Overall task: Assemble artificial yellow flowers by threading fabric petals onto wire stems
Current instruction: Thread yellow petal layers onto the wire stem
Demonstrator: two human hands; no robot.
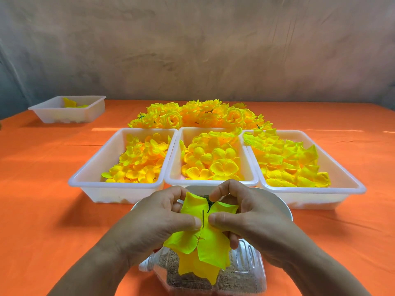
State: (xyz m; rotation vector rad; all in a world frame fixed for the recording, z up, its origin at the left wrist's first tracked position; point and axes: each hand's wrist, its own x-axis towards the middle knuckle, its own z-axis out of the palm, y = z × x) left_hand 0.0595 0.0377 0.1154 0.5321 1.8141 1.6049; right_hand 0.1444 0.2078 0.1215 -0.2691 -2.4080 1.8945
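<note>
My left hand (162,218) and my right hand (241,214) pinch a large yellow fabric petal piece (205,244) from both sides, thumbs nearly meeting at its middle. A thin dark wire stem (202,217) pokes up through the fabric between my thumbs. The pointed petals hang down in front of a clear plastic bottle (239,274) lying on its side with brown grain inside. A bit of dark green shows behind the petal's top edge near my right forefinger.
Three white trays of yellow petals stand side by side: left (89,180), middle (173,167), right (350,184). Behind them lies a pile of finished yellow flowers (201,114). A smaller white tray (64,116) sits far left. A white bowl (284,208) is under my hands on the orange cloth.
</note>
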